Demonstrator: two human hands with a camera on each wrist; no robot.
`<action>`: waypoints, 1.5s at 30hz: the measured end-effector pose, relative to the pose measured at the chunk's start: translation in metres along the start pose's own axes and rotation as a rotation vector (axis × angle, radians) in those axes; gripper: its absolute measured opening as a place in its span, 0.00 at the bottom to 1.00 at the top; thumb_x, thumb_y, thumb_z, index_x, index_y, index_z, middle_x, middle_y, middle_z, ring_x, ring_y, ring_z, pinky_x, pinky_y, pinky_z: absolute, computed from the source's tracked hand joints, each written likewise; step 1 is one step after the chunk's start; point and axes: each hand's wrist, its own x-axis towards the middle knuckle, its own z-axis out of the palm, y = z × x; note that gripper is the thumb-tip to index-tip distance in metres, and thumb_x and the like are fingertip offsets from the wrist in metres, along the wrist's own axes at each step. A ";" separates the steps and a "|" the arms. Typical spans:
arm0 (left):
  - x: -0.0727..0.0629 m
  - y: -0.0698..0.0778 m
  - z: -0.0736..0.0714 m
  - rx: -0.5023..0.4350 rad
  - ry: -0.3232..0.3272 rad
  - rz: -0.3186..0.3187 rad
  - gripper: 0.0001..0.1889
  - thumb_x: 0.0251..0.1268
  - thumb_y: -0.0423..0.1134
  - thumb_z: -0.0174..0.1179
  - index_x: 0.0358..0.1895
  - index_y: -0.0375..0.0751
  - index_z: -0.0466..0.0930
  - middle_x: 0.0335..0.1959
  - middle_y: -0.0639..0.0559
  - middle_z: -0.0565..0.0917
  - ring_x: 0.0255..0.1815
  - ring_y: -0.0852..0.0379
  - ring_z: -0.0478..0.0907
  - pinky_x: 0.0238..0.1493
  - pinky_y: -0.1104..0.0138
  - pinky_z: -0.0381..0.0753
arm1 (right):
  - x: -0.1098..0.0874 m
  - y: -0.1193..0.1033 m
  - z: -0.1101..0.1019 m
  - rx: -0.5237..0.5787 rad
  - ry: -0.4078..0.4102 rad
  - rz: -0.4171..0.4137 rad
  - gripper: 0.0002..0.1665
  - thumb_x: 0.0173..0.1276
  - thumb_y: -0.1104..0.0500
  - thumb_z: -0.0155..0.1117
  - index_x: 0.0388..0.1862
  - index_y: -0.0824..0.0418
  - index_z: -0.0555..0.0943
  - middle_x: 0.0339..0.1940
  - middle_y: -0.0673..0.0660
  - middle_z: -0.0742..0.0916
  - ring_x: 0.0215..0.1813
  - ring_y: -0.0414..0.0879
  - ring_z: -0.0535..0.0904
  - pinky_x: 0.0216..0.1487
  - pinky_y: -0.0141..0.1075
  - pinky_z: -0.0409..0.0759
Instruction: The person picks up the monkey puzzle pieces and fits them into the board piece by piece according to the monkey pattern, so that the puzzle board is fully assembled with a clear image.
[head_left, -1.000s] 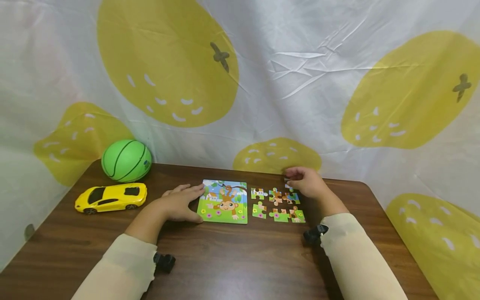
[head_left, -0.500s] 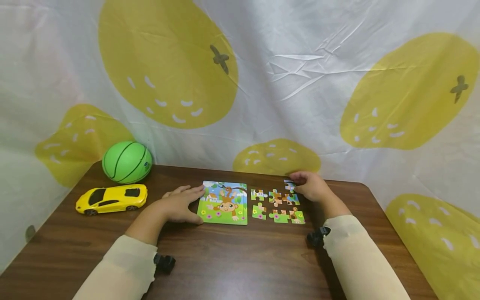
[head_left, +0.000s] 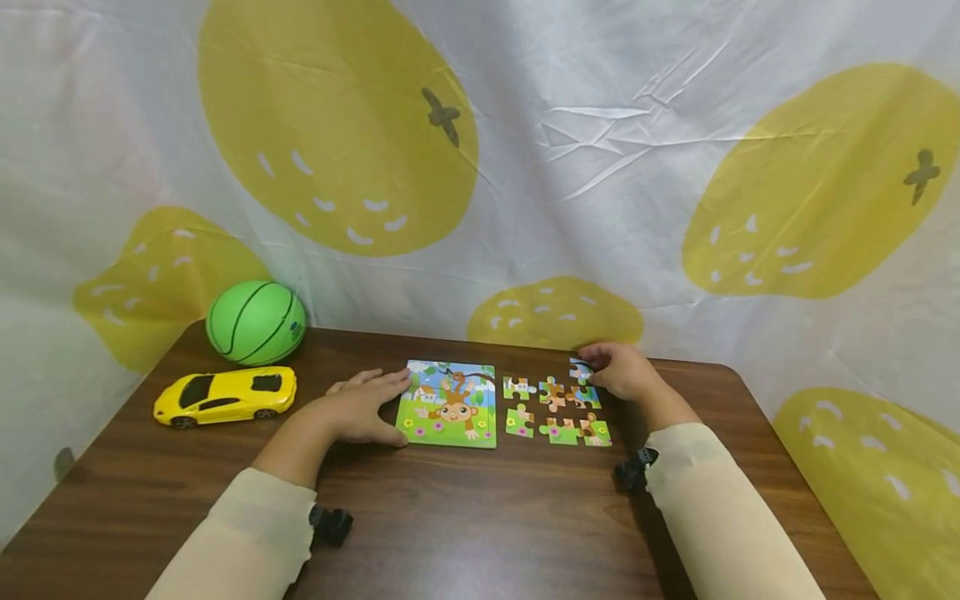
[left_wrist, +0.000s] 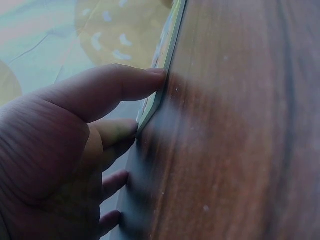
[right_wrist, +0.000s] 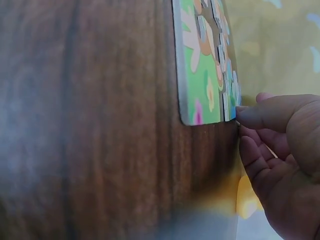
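Observation:
A square puzzle board (head_left: 451,404) with a monkey picture lies flat on the brown table (head_left: 465,517). My left hand (head_left: 358,408) rests on the table against the board's left edge, fingers fairly straight. In the left wrist view its thumb (left_wrist: 125,85) touches the board's rim (left_wrist: 167,65). Several loose puzzle pieces (head_left: 557,408) lie just right of the board. My right hand (head_left: 621,371) sits at their far right corner, fingertips pinching a small blue and green piece (head_left: 578,369). In the right wrist view the thumb (right_wrist: 260,115) meets the edge of the pieces (right_wrist: 206,80).
A green ball (head_left: 256,322) and a yellow toy car (head_left: 225,395) stand at the table's far left. A white sheet with yellow fruit prints (head_left: 570,167) hangs close behind and drapes past the table's right edge.
My right hand has shifted slightly right and down with the small piece, settling it at the far corner of the loose group. The left hand and the board have not moved.

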 end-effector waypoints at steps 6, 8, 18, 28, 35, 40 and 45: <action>0.000 0.001 0.000 -0.006 -0.009 -0.003 0.55 0.57 0.61 0.74 0.87 0.55 0.57 0.91 0.57 0.54 0.91 0.37 0.45 0.81 0.26 0.47 | 0.001 -0.002 -0.001 -0.047 -0.002 0.001 0.30 0.70 0.64 0.73 0.71 0.63 0.81 0.67 0.67 0.86 0.70 0.64 0.81 0.68 0.56 0.82; 0.000 0.002 0.000 -0.008 -0.012 -0.003 0.55 0.57 0.61 0.74 0.87 0.55 0.57 0.91 0.57 0.54 0.91 0.37 0.45 0.81 0.26 0.48 | 0.001 -0.003 -0.001 -0.058 -0.001 -0.004 0.30 0.70 0.64 0.73 0.71 0.63 0.82 0.68 0.68 0.86 0.70 0.65 0.80 0.68 0.56 0.82; 0.000 0.002 0.001 -0.003 -0.004 0.001 0.55 0.57 0.62 0.74 0.87 0.56 0.58 0.90 0.57 0.55 0.91 0.36 0.46 0.80 0.26 0.49 | -0.001 -0.008 -0.001 -0.044 0.026 -0.037 0.32 0.69 0.63 0.74 0.71 0.63 0.81 0.67 0.68 0.85 0.66 0.64 0.81 0.68 0.58 0.81; -0.001 0.002 0.002 -0.013 -0.013 -0.008 0.55 0.57 0.61 0.74 0.87 0.56 0.57 0.91 0.57 0.53 0.91 0.37 0.44 0.82 0.26 0.46 | -0.004 -0.013 -0.001 -0.014 0.095 -0.052 0.23 0.75 0.62 0.68 0.67 0.62 0.84 0.61 0.66 0.87 0.64 0.62 0.83 0.66 0.56 0.82; -0.002 0.003 0.001 -0.012 -0.005 -0.004 0.55 0.57 0.61 0.74 0.87 0.55 0.57 0.90 0.57 0.54 0.91 0.37 0.45 0.81 0.26 0.47 | -0.004 -0.030 0.001 0.022 0.132 -0.144 0.20 0.75 0.60 0.68 0.64 0.60 0.86 0.55 0.63 0.91 0.58 0.58 0.87 0.60 0.50 0.85; -0.002 0.003 0.000 -0.012 -0.001 -0.004 0.55 0.57 0.61 0.75 0.87 0.55 0.58 0.90 0.57 0.55 0.91 0.36 0.46 0.81 0.26 0.48 | -0.002 -0.051 0.006 0.121 0.134 -0.174 0.19 0.75 0.61 0.69 0.63 0.60 0.87 0.55 0.62 0.92 0.56 0.53 0.88 0.52 0.35 0.84; -0.003 0.003 -0.001 -0.007 0.003 -0.004 0.54 0.57 0.61 0.74 0.87 0.55 0.59 0.90 0.57 0.55 0.91 0.36 0.46 0.81 0.26 0.48 | -0.004 -0.076 0.017 0.179 0.083 -0.194 0.19 0.75 0.60 0.69 0.63 0.60 0.87 0.56 0.62 0.91 0.55 0.52 0.88 0.51 0.34 0.84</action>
